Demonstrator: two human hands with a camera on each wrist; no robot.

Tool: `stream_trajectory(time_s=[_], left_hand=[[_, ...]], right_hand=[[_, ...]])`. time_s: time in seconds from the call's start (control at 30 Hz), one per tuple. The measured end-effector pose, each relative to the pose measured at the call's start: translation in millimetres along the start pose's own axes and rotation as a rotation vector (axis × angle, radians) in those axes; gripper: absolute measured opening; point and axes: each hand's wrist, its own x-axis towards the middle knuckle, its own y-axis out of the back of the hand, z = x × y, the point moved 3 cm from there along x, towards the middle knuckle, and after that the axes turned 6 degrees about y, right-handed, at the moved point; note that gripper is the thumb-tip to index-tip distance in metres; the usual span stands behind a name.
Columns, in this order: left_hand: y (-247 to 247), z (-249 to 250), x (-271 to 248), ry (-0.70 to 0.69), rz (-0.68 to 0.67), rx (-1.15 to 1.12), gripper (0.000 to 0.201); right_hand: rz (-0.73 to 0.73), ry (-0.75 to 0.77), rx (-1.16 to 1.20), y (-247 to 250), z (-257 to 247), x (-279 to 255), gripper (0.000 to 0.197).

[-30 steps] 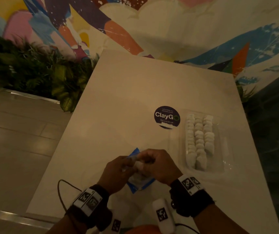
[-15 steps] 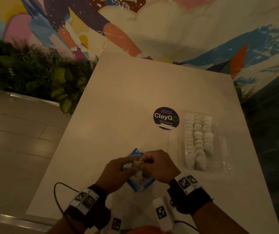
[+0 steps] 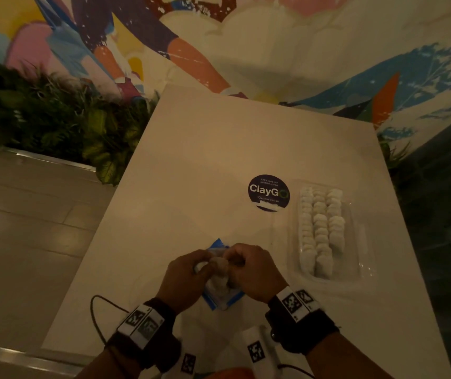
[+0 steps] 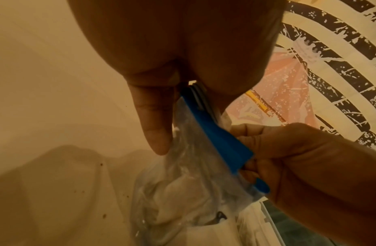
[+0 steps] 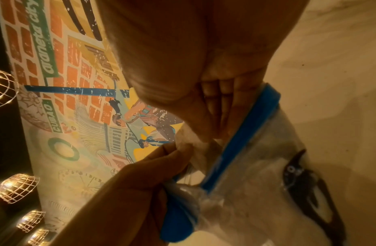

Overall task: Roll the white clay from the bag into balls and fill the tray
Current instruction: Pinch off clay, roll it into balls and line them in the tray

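Since the earlier frame, both hands have stayed together at lower centre, shifting little. Left hand (image 3: 184, 277) pinches the clear bag (image 3: 220, 292) by its blue rim; right hand (image 3: 254, 272) grips the opposite edge, fingers curled. White clay sits inside. Tray (image 3: 355, 236) of balls (image 3: 321, 228) rests on the surface (image 3: 218, 149), right of centre.

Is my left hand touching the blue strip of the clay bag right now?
Touching. The left wrist view shows the left hand pinching the bag's blue strip between thumb and fingers.
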Motion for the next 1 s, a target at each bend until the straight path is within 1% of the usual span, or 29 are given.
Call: stream_trajectory(time_s=[0.07,0.1,0.17,0.2,0.27,0.33,0.37,0.4,0.47,0.5,0.53,0.57,0.6,0.67,0.7,0.73,0.83,0.87,0.9,1.0], left_hand=[[0,1,0,0.001,0.012,-0.002,0.015],[1,2,0,-0.005,0.018,-0.015,0.019],[1,6,-1,-0.005,0.026,-0.046,0.024],[0,7,-2,-0.002,0.029,-0.067,0.024],[0,8,-2,-0.008,0.044,-0.105,0.025],[-1,7,-1,-0.013,0.046,-0.106,0.023],[-2,7,-1,-0.017,0.036,-0.099,0.02],[-2,6,-1,-0.021,0.03,-0.091,0.016],[-2,3,0,-0.005,0.028,-0.076,0.005],[-2,-1,0,-0.003,0.027,-0.066,0.016],[-2,-4,1,0.002,0.025,-0.05,0.026],[-2,-5,2,0.007,0.024,-0.034,0.03],[-2,-5,2,0.013,0.019,-0.019,0.024],[0,-3,3,0.005,0.005,-0.013,0.006],[0,-2,3,-0.007,0.0,-0.013,0.008],[1,-2,4,-0.008,0.001,-0.017,0.01],[1,-6,7,0.011,0.019,-0.056,0.008],[1,-7,8,0.014,0.02,-0.056,0.007],[1,-7,9,0.012,0.016,-0.059,0.009],[2,-4,8,0.007,0.003,-0.071,0.032]], right_hand=[[-0.01,-0.044,-0.067,0,4,1,0.014],[-0.05,-0.055,-0.124,0,4,1,0.014],[-0.148,-0.06,-0.252,-2,2,2,0.009],[-0.179,-0.062,-0.302,-4,3,3,0.008],[-0.21,-0.077,-0.365,-8,7,7,0.012],[-0.225,-0.091,-0.392,-14,13,8,0.017],[-0.224,-0.095,-0.401,-17,14,8,0.023],[-0.215,-0.095,-0.418,-19,15,8,0.027],[-0.194,-0.084,-0.461,-22,14,8,0.03],[-0.186,-0.084,-0.463,-24,13,8,0.028],[-0.187,-0.089,-0.445,-25,14,8,0.025],[-0.197,-0.099,-0.408,-26,15,8,0.02],[-0.215,-0.111,-0.362,-26,17,9,0.017],[-0.225,-0.124,-0.261,-23,20,9,0.01],[-0.207,-0.127,-0.208,-20,21,8,0.009],[-0.174,-0.123,-0.158,-16,21,7,0.011],[-0.067,-0.115,-0.06,-6,24,4,0.027],[-0.043,-0.114,-0.037,-4,25,3,0.029],[-0.024,-0.11,-0.021,-2,25,3,0.029],[0.014,-0.1,0.044,4,25,1,0.029]])
